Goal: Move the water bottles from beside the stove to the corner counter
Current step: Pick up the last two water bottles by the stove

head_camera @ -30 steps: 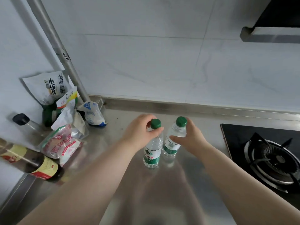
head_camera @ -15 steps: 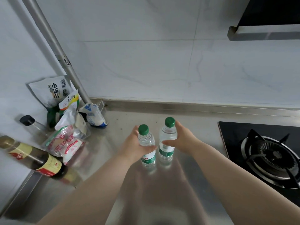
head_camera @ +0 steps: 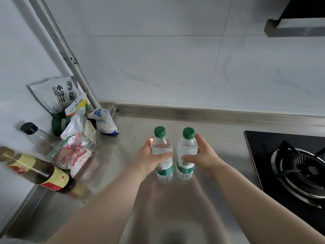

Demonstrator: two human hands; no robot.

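Fingers (head_camera: 165,155) of the left hand (head_camera: 149,161) are wrapping one green-capped water bottle (head_camera: 162,155), right hand (head_camera: 204,155) gripping the other bottle (head_camera: 186,154); green labels unreadable. Both are standing on the steel worktop (head_camera: 219,138) between stove (head_camera: 290,164) and corner bags (head_camera: 70,152), one reading "小碗".

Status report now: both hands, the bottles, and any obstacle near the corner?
Left hand gripping left bottle. Right hand gripping right bottle. Both upright, beside the stove. Corner crowded: food bags, sauce bottles.
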